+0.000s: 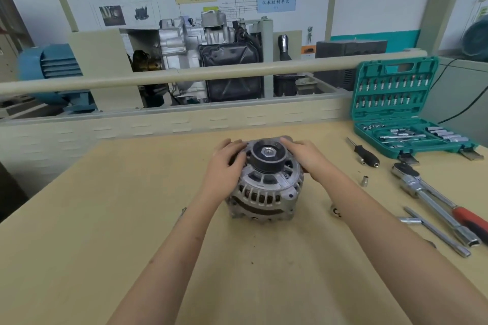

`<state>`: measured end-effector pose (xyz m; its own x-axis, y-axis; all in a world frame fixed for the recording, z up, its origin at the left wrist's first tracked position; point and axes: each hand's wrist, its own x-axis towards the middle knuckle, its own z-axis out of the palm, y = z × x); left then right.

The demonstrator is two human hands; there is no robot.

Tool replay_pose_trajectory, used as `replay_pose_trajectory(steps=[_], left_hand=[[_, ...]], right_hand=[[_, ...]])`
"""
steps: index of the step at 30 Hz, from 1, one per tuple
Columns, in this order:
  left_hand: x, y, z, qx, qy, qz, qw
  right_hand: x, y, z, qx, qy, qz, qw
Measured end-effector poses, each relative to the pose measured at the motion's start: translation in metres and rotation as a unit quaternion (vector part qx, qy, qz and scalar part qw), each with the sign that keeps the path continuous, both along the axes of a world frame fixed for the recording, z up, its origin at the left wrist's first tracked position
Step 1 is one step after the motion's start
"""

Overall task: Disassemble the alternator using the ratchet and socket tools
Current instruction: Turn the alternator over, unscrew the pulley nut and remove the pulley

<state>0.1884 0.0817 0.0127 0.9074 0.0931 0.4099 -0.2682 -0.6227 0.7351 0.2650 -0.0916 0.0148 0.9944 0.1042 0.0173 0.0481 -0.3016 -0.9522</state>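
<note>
A silver alternator (264,192) stands on the tan workbench (105,219) with its black pulley and hex nut (268,152) facing up. My left hand (227,166) grips its left side and my right hand (306,158) grips its right side, fingers curled over the housing's far edge. The ratchet (412,179) lies on the bench to the right, beside a red-handled tool (470,219). A small loose socket (365,181) stands between the alternator and the ratchet.
An open green socket set case (412,137) sits at the back right. A black-handled driver (365,154) lies in front of it. Extension bars (438,232) rest near the right edge. A rail and an engine display stand behind the bench.
</note>
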Motion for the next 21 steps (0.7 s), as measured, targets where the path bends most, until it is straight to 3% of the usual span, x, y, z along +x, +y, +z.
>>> replay_pose_trajectory(steps=[5,8,10,14,21], left_hand=[[-0.013,-0.042,-0.006,-0.119,-0.059,-0.032,0.991],[-0.013,-0.043,-0.005,-0.299,0.036,-0.006,0.954],[-0.012,-0.029,-0.006,-0.359,0.092,0.000,0.929],[-0.008,-0.009,-0.015,-0.380,0.126,-0.034,0.916],[-0.007,-0.013,-0.010,-0.362,0.139,-0.055,0.920]], right_hand=[[-0.016,-0.028,-0.028,0.092,0.003,-0.014,0.996],[-0.024,-0.028,-0.027,0.114,-0.003,-0.037,0.993],[-0.030,-0.021,-0.025,0.084,-0.029,-0.054,0.995],[-0.044,-0.016,-0.037,0.022,-0.091,-0.098,0.991],[-0.050,-0.021,-0.040,0.009,-0.095,-0.130,0.987]])
